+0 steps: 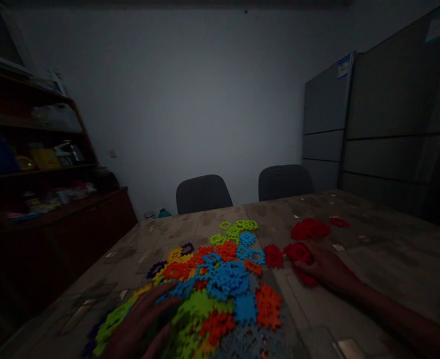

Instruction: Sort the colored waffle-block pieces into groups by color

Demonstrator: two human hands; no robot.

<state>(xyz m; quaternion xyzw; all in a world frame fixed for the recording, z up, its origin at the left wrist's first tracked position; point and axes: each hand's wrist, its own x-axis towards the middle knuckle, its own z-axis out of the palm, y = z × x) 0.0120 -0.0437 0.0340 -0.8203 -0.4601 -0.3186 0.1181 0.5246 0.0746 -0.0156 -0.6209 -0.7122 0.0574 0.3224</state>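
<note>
A heap of colourful plastic interlocking pieces with toothed edges lies on the table, with blue pieces (227, 279) at its middle and green pieces (201, 305) nearer me. My left hand (143, 316) rests over the near left side of the heap, fingers apart, touching or just above the pieces; what lies beneath it is hidden. To the right, my right hand (319, 263) is curled over red pieces (299, 253), its thumb and forefinger around one. More red pieces (310, 228) lie just beyond it, and a squarish red stack (273, 256) sits to its left.
Orange pieces (268, 305) and grey pieces (242, 341) lie at the heap's near right. A single red piece (339, 222) is farther right on the patterned table (392, 254). Two dark chairs (204, 194) stand beyond the far edge. Shelves (29, 172) line the left wall; grey cabinets (392, 119) the right.
</note>
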